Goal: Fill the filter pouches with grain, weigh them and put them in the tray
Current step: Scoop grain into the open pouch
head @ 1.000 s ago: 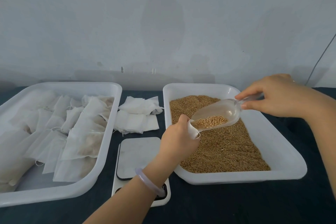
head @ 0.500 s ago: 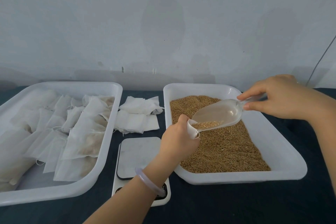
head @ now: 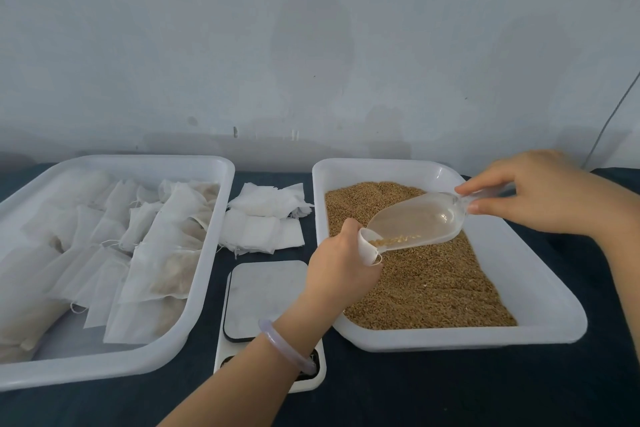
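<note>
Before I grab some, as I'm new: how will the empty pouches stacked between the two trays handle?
Probably floppy and light: the empty pouches lie thin and crumpled. Likely to slide apart, since the pile sits loose and uneven.

Trays [head: 138, 160]: white plastic, smooth, faint sheen. Scoop [head: 419, 222]: clear plastic, glossy. Pouches [head: 104, 229]: thin white fibrous cloth, matt, frayed threads. Grain [head: 433, 288]: tan, granular, dull. Scale [head: 266, 295]: white plastic, smooth pale top. Table cover [head: 450, 388]: dark cloth, matt. Bangle [head: 285, 347]: translucent, glossy.
</note>
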Available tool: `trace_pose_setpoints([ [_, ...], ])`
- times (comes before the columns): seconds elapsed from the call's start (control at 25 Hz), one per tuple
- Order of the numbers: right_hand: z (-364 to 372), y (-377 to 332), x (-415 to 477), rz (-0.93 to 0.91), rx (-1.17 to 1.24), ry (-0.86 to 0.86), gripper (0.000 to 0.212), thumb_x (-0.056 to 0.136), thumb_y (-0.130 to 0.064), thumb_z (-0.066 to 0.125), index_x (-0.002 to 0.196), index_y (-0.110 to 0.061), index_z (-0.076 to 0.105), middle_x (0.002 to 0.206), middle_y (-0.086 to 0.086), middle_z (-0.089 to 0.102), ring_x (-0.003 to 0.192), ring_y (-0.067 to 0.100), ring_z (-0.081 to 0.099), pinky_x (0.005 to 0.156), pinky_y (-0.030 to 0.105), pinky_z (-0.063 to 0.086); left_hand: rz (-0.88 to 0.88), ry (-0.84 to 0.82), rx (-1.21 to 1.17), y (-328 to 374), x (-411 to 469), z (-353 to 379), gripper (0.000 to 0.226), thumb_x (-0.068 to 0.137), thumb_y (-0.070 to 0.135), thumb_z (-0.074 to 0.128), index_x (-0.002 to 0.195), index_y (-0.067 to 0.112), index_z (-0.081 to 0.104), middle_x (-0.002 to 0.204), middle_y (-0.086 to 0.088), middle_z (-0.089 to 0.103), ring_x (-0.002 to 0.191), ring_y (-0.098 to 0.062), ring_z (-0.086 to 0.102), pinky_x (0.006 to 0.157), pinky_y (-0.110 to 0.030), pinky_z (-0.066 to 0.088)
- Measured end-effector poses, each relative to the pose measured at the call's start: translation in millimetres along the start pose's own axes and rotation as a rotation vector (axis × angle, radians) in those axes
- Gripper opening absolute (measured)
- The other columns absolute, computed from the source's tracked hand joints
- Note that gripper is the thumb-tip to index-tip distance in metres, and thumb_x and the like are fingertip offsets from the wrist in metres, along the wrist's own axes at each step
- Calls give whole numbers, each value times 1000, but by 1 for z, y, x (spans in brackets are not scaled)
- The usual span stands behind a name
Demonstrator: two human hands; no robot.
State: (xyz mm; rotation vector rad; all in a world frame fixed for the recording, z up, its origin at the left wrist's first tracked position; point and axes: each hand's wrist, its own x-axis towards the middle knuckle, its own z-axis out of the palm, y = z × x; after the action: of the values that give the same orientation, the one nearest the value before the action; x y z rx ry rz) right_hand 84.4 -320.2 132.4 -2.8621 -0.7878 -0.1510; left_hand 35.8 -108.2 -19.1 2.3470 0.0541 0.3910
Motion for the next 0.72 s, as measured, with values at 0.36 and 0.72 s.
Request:
trace_pose_setpoints([
  [0.36,25,27,-6,109,404,-106,19,77,-35,70,91,-48,67,92,-32,66,95,-14,57,87,20,40,-57,-20,-165,0,-1,-5,38,77,32,69,104,24,44,86,5,63,78,-19,63,68,-37,54],
  [0.72,130,24,4,277,180,-330,28,87,-33,62,113,-26,61,121,-6,61,104,11,58,97,34,46,-126,-31,-642,7,-5,-28,15,90,24,63,85,10,63,79,-2,65,71,-11,59,66,-32,50],
])
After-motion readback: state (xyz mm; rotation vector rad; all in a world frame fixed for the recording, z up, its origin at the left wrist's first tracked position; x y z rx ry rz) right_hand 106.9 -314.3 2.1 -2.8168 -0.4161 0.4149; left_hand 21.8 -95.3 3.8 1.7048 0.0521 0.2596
